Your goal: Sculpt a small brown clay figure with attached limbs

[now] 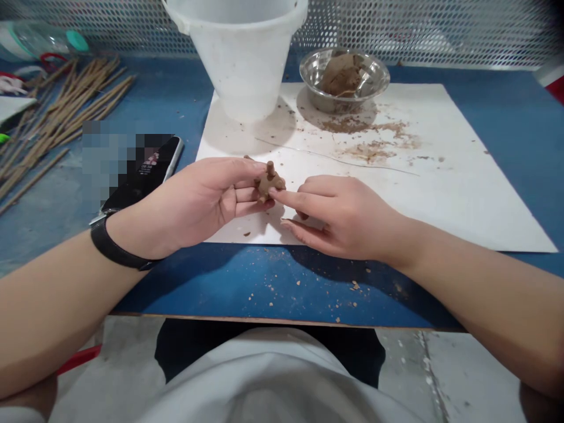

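A small brown clay figure (269, 186) with stubby knobs sticking out of it is held just above the white board (458, 194). My left hand (211, 197) grips it between the thumb on top and the fingers beneath. The index fingertip of my right hand (339, 214) presses on the figure's near right side. That hand's thumb is apart from the index finger, and its other fingers are curled under. A thin wire (339, 157) lies on the board behind both hands. The underside of the figure is hidden by my left fingers.
A white bucket (247, 64) and a steel bowl (308, 76) with a clay lump (342, 75) stand at the back. Left are a phone (147, 167), many thin sticks (88, 100) and a bottle (44, 41). Crumbs dot the blue table (304, 288); mesh (418, 35) rises behind.
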Demonstrator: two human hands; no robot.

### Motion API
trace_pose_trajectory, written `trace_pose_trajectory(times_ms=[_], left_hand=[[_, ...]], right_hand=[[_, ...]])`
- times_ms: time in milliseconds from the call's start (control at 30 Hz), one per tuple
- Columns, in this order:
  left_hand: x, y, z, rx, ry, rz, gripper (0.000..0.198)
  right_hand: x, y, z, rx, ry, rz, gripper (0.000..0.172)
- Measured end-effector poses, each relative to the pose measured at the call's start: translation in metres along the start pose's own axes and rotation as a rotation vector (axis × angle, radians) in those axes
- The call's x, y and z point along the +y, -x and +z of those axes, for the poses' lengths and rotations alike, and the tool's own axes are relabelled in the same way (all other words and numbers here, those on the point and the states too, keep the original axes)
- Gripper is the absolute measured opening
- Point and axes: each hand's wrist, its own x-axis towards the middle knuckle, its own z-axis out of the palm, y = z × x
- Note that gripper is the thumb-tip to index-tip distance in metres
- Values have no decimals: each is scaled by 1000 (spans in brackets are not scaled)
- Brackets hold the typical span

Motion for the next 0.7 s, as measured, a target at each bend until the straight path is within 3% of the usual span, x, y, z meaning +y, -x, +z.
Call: trace_pose_trajectory(times_ms=[267,567,700], left_hand=[[3,1,4,85,98,2,24],[3,3,3,33,55,16,19],[-1,1,-5,-19,-3,16,16]], right_hand=[[-3,3,0,-64,13,50,48],[-3,4,-3,-141,-56,103,52],[-3,2,-9,-128,-99,4,45]])
